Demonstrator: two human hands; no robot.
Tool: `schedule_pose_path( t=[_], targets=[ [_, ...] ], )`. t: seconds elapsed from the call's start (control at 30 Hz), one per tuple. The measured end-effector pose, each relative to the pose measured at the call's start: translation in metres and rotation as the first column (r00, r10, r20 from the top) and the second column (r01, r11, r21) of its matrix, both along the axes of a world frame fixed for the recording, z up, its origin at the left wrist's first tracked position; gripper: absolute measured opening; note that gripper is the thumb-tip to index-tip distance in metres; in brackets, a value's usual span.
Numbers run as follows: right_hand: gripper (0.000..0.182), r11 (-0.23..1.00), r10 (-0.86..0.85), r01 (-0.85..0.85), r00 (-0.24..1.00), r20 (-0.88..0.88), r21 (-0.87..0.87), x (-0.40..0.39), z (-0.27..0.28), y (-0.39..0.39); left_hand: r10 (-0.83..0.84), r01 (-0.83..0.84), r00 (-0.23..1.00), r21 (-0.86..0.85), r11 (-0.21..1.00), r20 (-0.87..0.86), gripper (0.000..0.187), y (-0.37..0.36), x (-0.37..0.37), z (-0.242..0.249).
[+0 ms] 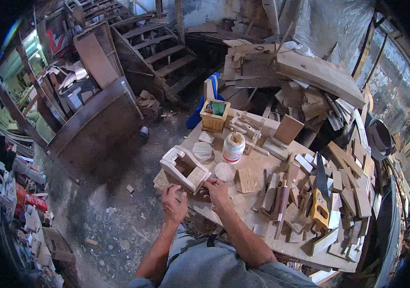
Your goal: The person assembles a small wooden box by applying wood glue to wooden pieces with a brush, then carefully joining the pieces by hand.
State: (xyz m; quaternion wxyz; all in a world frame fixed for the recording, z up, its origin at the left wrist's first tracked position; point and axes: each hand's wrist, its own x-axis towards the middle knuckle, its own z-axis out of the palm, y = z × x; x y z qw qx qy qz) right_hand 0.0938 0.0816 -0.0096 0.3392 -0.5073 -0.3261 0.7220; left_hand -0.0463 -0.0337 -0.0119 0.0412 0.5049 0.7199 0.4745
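Note:
A small pale wooden box [184, 169] with curved, shaped edges and an open middle sits tilted at the near left corner of the workbench. My right hand [216, 193] has its fingers closed at the box's near right corner; the fingertips are partly hidden. Just below the near left side of the box is my left hand [174, 204], fingers loosely bent and apart, with nothing visible in it. Beyond the box lie two round wooden discs, one farther back [202, 151] and one nearer [224, 171]. Between them and the bench's middle stands a white glue jar [234, 149].
The workbench [214, 211] also carries a wooden planter-like box [213, 118], a square wood block [246, 180], a yellow-handled handsaw [320, 206] and many offcuts at the right. Wooden stairs [162, 53] rise behind. A large dark panel [99, 129] leans at left.

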Motion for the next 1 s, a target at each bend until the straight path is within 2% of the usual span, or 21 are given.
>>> schedule_pose_path(
  t=[0.13,0.23,0.33,1.0],
  targets=[
    [0.027,0.999,0.02,-0.02,1.0,0.024,0.026,0.001,-0.005,0.001,-0.011,0.017,0.997,0.072,0.997,-0.08,0.041,0.002,0.006,0.02],
    [0.027,1.0,0.007,-0.007,1.0,0.023,0.017,-0.001,-0.001,0.0,-0.08,0.076,0.971,-0.026,0.997,-0.223,0.049,0.001,0.007,0.042],
    [0.027,1.0,-0.011,0.011,1.0,0.01,0.018,0.0,0.006,-0.002,-0.13,0.103,0.954,-0.114,0.988,-0.268,0.053,0.006,0.002,0.035],
    [0.023,0.996,-0.05,0.049,0.999,0.014,0.079,-0.005,-0.01,-0.002,-0.175,0.162,0.93,-0.067,0.984,-0.323,0.051,0.009,-0.002,0.03]
  ],
)
